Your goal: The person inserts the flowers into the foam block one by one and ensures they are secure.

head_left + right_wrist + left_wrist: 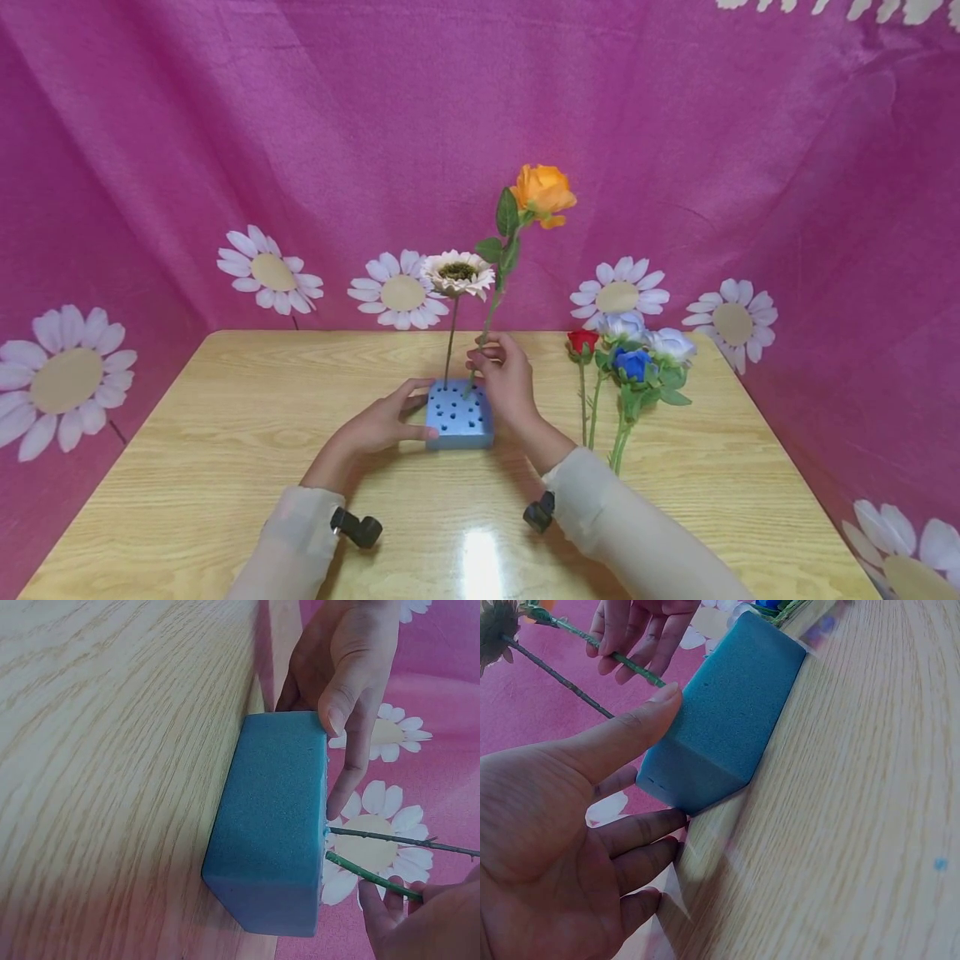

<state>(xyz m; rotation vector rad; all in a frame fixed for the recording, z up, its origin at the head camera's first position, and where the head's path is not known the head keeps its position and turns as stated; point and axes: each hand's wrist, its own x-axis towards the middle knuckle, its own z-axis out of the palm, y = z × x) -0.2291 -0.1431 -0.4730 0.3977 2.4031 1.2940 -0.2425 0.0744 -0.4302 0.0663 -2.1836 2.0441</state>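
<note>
A blue foam block (459, 417) with several small holes in its top stands on the table. My left hand (386, 421) holds the block's left end, thumb (656, 705) on the near top corner and fingers along the side. A cream daisy-like flower (459, 275) stands upright with its stem in a back hole. My right hand (510, 379) pinches the lower green stem (375, 880) of an orange rose (543, 193), which leans right. The stem's lower end is right at the block's holed face, beside the cream flower's stem (397, 840).
Right of the block lie a red rose (582, 343), a blue rose (632, 364) and pale lilac flowers (671, 344), stems toward me. The wooden table (247, 417) ends at a pink curtain (360, 150) printed with white daisies. A small camera is strapped to each wrist.
</note>
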